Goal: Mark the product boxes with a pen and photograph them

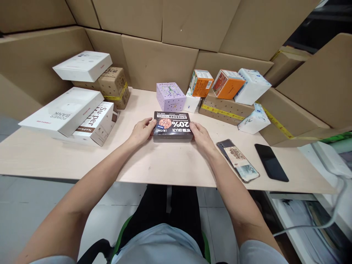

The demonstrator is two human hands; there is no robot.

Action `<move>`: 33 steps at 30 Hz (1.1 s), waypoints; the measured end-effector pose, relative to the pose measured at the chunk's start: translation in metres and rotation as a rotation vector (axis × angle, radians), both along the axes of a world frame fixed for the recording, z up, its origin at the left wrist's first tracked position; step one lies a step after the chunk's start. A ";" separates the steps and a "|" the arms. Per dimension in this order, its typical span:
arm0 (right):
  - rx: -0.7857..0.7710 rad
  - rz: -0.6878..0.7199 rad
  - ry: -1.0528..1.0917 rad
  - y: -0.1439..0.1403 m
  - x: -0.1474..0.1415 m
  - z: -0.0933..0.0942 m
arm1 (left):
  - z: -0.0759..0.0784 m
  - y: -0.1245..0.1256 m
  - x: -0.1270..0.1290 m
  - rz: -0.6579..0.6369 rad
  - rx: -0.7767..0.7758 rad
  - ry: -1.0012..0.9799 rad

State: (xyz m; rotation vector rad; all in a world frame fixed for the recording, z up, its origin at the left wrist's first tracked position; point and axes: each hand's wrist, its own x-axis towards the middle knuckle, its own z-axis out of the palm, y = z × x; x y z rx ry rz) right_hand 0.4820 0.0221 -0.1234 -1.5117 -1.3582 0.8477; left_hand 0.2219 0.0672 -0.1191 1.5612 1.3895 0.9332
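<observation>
A black food box (173, 127) with white print and a round picture on its top lies at the middle of the table. My left hand (142, 132) grips its left side, thumb along the edge. On the opposite side, my right hand (201, 135) holds the right edge with the thumb near the top corner. Most of the other fingers are hidden behind or beneath the box's sides. Just behind the black box stands a purple patterned box (171, 96).
White flat boxes (63, 110) and a dotted carton (115, 86) are stacked at left. Orange boxes (228, 84) and tissue packs (252, 86) sit on another carton (224, 110). A phone with banknotes (238, 160) and a black phone (271, 162) lie at right. Cardboard walls (159, 62) enclose the table.
</observation>
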 end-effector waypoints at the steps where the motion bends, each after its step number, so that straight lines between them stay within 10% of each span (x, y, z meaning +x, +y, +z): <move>1: -0.019 0.004 0.004 -0.001 -0.001 0.002 | -0.001 0.001 -0.001 -0.021 0.012 0.011; 33: 0.233 -0.008 0.261 0.001 -0.008 0.004 | -0.003 -0.006 0.004 -0.060 0.300 -0.258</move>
